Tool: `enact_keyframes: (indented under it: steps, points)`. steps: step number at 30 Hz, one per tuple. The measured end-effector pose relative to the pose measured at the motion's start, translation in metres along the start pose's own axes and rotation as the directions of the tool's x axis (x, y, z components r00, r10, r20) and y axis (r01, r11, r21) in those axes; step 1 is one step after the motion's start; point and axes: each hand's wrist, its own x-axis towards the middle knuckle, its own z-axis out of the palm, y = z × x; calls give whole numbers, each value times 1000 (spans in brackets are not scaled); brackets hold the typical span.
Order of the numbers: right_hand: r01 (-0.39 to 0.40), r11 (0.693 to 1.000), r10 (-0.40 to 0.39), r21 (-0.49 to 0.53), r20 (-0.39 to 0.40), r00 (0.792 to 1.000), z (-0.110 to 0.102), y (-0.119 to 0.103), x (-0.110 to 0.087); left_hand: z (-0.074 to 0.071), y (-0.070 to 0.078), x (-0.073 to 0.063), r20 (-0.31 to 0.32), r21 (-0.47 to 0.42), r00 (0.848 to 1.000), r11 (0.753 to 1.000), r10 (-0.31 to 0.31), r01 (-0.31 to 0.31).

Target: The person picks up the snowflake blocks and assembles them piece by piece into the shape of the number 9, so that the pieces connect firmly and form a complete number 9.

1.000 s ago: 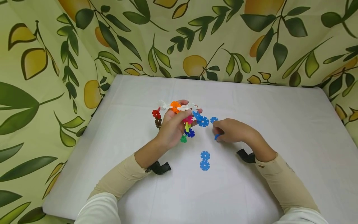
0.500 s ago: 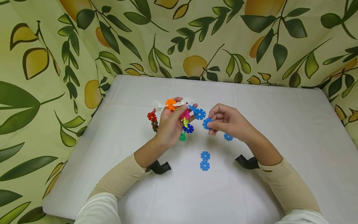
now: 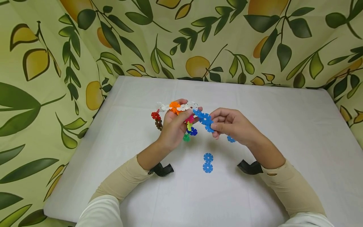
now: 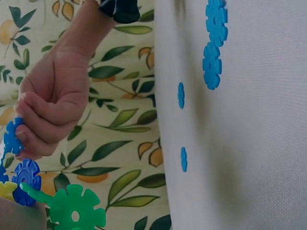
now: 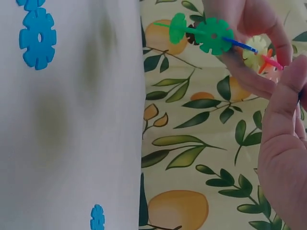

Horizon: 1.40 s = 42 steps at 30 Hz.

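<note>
In the head view my left hand [image 3: 173, 129] holds a chain of interlocking snowflake discs, its thumb pressing near a white disc [image 3: 193, 105]. An orange disc [image 3: 174, 107], a red disc [image 3: 155, 115], a brown disc [image 3: 158, 124] and a green disc [image 3: 186, 137] belong to the chain. My right hand [image 3: 235, 126] pinches a blue disc [image 3: 209, 127] between thumb and fingers. It meets the blue disc [image 3: 204, 119] at the chain's right end; whether their slots are engaged, I cannot tell. The left wrist view shows the pinched blue disc [image 4: 13, 136] at the fingertips.
Two blue discs [image 3: 208, 167] lie edge to edge on the white table [image 3: 181, 201], nearer the body. Another blue disc [image 3: 231, 139] is partly covered by the right hand. Black wrist straps [image 3: 162, 170] jut inward. Patterned cloth [image 3: 198, 41] hangs behind the table.
My right hand has lifted a blue disc off the table and carried it leftward against the chain's blue end. The left hand still holds the chain, shifting only slightly.
</note>
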Motion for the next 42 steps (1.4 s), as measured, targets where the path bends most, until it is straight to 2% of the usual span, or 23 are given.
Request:
enact_keyframes:
  steps: [6, 11, 15, 24, 29, 32, 35, 39, 42]
  points:
    - [40, 998, -42, 43, 50, 998, -4, -1, -1, -1, 0, 1, -14, 6, 999, 999, 38, -38]
    - [45, 992, -56, 117, 90, 994, -5, -2, -1, 1, 1, -1, -22, 7, 1000, 1000, 23, -23]
    - [42, 993, -52, 111, 89, 995, -5, -1, 0, 1, 1, -2, -26, 3, 1000, 1000, 15, -15]
    - [62, 982, -79, 177, 91, 993, -5, 0, 1, 0, -3, 0, 26, 36, 1000, 999, 16, -17]
    - [77, 976, -100, 203, 104, 990, -4, 1, 1, -1, -6, 0, 38, 60, 999, 998, -9, 7]
    - [75, 976, -98, 205, 106, 989, -3, 0, 1, -2, -8, -1, 44, 108, 999, 994, -31, 26]
    - [75, 976, -98, 203, 106, 990, -2, -1, 0, -3, -10, 0, 69, 198, 996, 980, -47, 33]
    - [87, 975, -108, 202, 94, 990, 0, -4, -1, -4, -9, 1, 102, 303, 994, 953, -38, 6]
    - [82, 976, -97, 202, 70, 993, 1, -5, -3, -3, -7, 1, 119, 336, 993, 941, -18, -23]
